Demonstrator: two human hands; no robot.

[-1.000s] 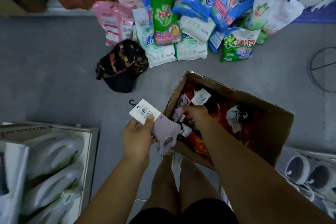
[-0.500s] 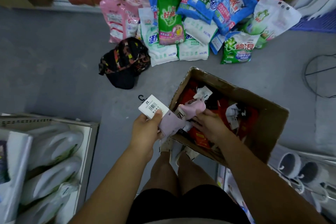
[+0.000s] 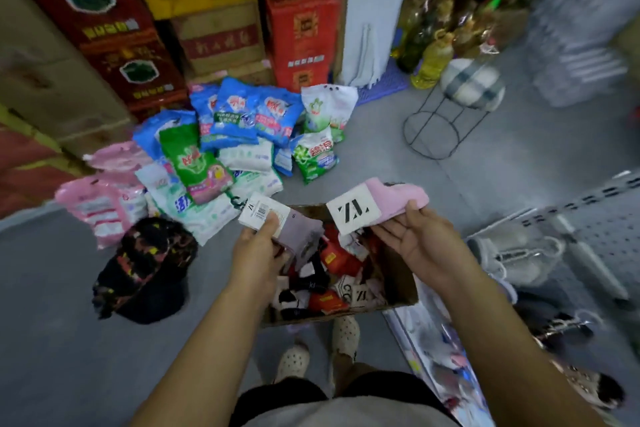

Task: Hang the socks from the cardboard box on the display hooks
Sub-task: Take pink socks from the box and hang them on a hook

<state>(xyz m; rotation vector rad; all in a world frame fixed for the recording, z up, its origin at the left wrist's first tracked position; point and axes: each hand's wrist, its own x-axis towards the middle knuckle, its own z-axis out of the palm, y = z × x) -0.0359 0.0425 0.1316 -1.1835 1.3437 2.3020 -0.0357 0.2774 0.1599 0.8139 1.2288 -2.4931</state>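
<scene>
A grey shop floor point(image 3: 62, 340) carries detergent bags point(image 3: 242, 135) at 11 o'clock of the cardboard box point(image 3: 403, 288), with stacked cartons point(image 3: 301, 28) behind. Above the box, the right hand point(image 3: 419, 239) has its fingers pinching pink socks point(image 3: 394, 196) with a white ZL band, toe pointing between 2 and 3 o'clock. The left hand point(image 3: 256, 253) has its fingers gripping mauve socks point(image 3: 301, 229), barcode tag toward 10.

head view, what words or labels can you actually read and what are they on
"ZL": white card band on the pink fluffy sock in the right hand.
"ZL": white barcode tag on the grey-purple sock in the left hand.
Plastic detergent bags and red cardboard cartons: print too blurred.
</scene>
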